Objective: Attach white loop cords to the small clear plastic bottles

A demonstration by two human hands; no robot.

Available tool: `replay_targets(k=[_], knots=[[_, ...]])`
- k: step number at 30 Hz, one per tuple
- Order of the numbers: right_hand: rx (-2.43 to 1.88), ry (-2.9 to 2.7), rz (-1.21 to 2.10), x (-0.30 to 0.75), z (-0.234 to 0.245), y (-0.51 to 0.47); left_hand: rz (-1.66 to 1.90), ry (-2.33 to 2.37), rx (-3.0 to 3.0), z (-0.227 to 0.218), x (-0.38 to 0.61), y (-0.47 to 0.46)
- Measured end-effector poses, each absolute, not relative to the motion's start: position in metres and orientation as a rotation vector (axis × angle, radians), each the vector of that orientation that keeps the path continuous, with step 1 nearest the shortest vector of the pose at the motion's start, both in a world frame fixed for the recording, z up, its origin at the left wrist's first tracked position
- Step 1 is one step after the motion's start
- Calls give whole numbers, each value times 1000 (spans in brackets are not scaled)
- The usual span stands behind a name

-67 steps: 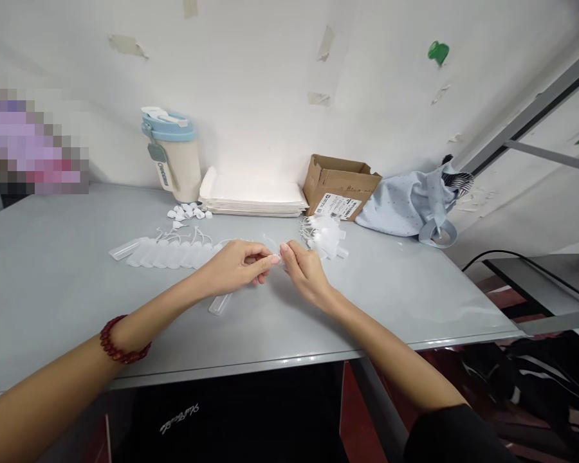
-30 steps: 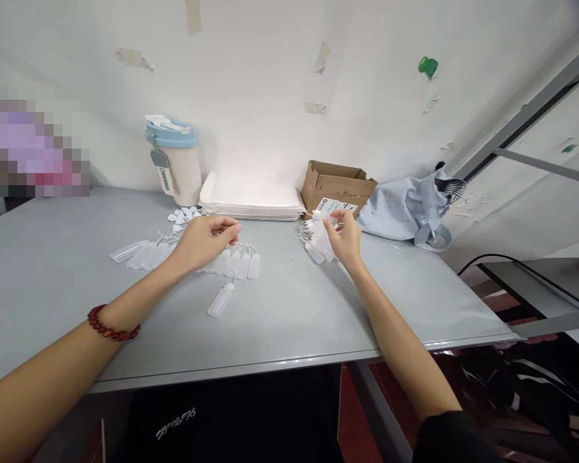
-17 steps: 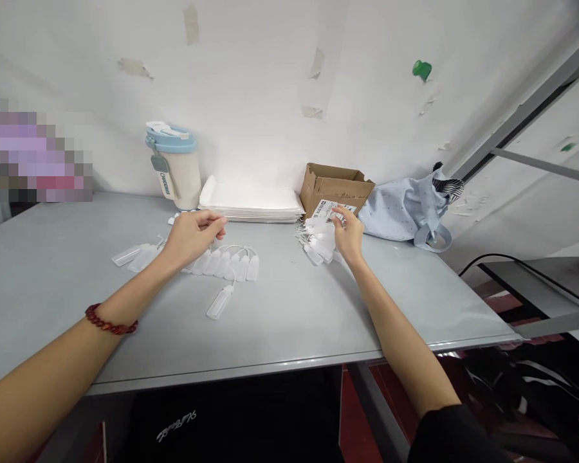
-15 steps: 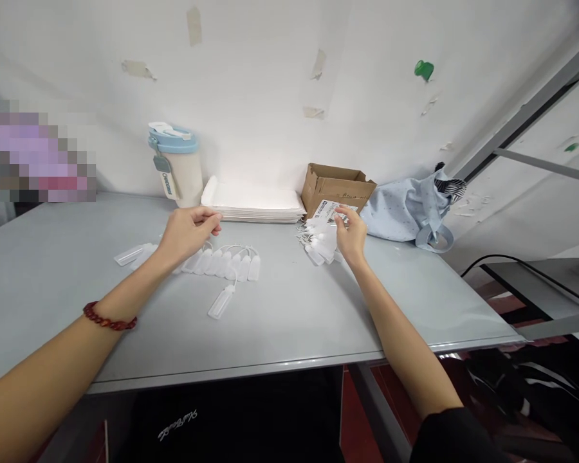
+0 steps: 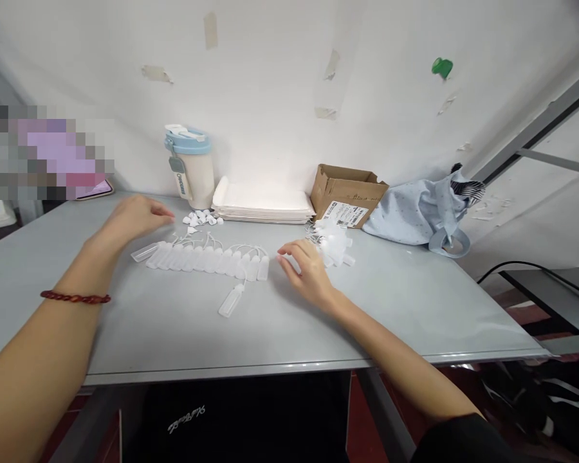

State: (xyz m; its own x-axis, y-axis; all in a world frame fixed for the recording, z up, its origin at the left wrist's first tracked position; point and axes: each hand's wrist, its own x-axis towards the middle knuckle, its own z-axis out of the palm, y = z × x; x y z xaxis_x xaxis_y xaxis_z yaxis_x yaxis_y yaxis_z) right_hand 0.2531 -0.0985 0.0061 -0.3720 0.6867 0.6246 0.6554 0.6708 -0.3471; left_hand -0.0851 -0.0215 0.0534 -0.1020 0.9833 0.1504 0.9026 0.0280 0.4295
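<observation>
A row of translucent white plastic tags with cord loops [image 5: 205, 259] lies across the table. One separate tag [image 5: 231, 301] rests below the row, nearer the front edge. My left hand [image 5: 137, 218] is past the row's left end, palm down, its fingers stretched to the right with nothing visible in them. Between the row and the cup sits a small heap of white pieces [image 5: 202, 217]. My right hand [image 5: 306, 270] is between the row's right end and a pile of similar tags [image 5: 335, 244], thumb and fingers apart, holding nothing I can see.
Along the wall stand a cream cup with a blue lid [image 5: 197, 173], a stack of white envelopes [image 5: 265, 202], an opened cardboard box [image 5: 347, 193] and a light blue cloth bag [image 5: 410, 209]. A phone [image 5: 94, 190] is at the far left. The table's front edge [image 5: 222, 373] is close to me.
My left hand has moved left, uncovering the small white pieces and more of the row. My right hand has come left and nearer, away from the box. The view has shifted slightly.
</observation>
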Motion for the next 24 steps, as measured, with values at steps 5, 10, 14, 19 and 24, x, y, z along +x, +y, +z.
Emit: replay_targets(k=[5, 10, 14, 19, 24], knots=[[-1033, -2339, 158, 235, 11, -123, 596, 1915, 2025, 49, -61, -23], [-1008, -2506, 143, 223, 17, -142, 538, 1943, 2088, 39, -56, -21], [-1010, -2538, 98, 217, 12, -146, 500, 1929, 2100, 37, -56, -19], [-1048, -2481, 10, 206, -3, -145, 416, 1966, 2065, 34, -50, -8], [-1086, -2431, -47, 198, -11, -141, 343, 2035, 2013, 30, -41, 0]])
